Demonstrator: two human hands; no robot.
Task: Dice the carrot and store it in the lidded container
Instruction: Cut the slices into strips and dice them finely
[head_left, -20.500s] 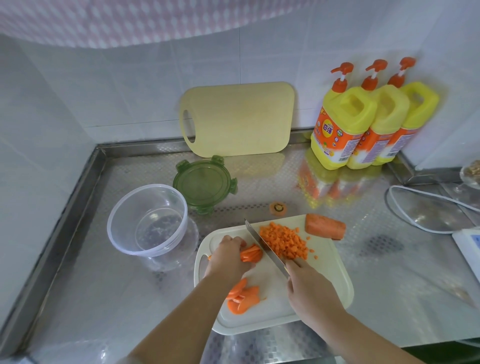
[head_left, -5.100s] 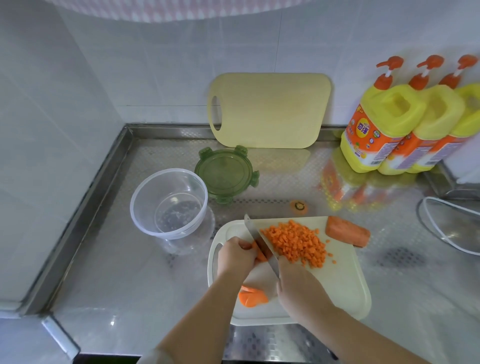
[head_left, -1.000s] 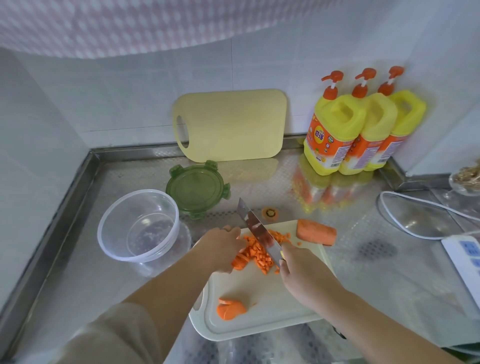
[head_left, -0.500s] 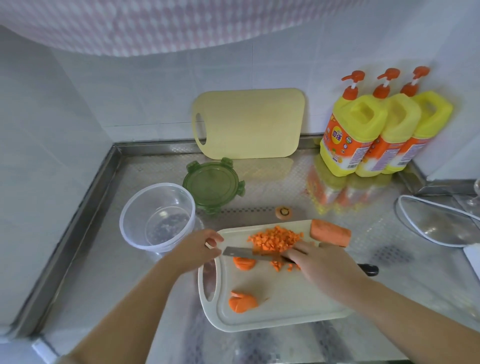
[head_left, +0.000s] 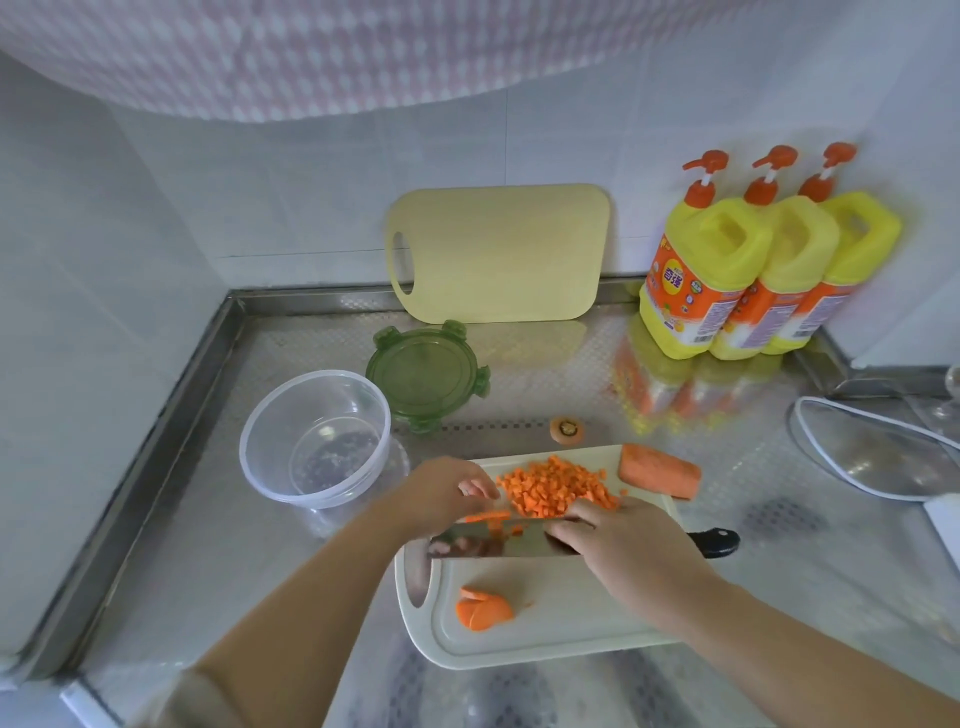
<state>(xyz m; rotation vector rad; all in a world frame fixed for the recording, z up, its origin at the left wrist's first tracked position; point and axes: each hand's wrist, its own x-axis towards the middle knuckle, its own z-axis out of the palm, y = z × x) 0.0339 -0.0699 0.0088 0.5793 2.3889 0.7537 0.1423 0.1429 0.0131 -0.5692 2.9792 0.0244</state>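
Note:
A pile of diced carrot (head_left: 556, 486) lies at the back of the white cutting board (head_left: 545, 634). An uncut carrot chunk (head_left: 660, 470) sits at the board's far right corner, and a few slices (head_left: 483, 608) lie near its front left. My right hand (head_left: 623, 551) grips the knife (head_left: 493, 543), whose blade lies sideways across the board, in front of the pile, with a few carrot bits on it. My left hand (head_left: 441, 493) touches the pile's left edge with bent fingers. The clear round container (head_left: 314, 441) stands empty to the left, its green lid (head_left: 426, 374) behind it.
A cut-off carrot top (head_left: 566, 428) lies on the steel counter behind the board. A yellow cutting board (head_left: 498, 254) leans on the back wall. Three yellow pump bottles (head_left: 727, 270) stand at the back right, and a white cable (head_left: 857, 447) loops at the right.
My left hand has moved right from the board's handle end to the pile's edge. The knife blade now lies tilted with carrot bits on it; my right hand has barely shifted.

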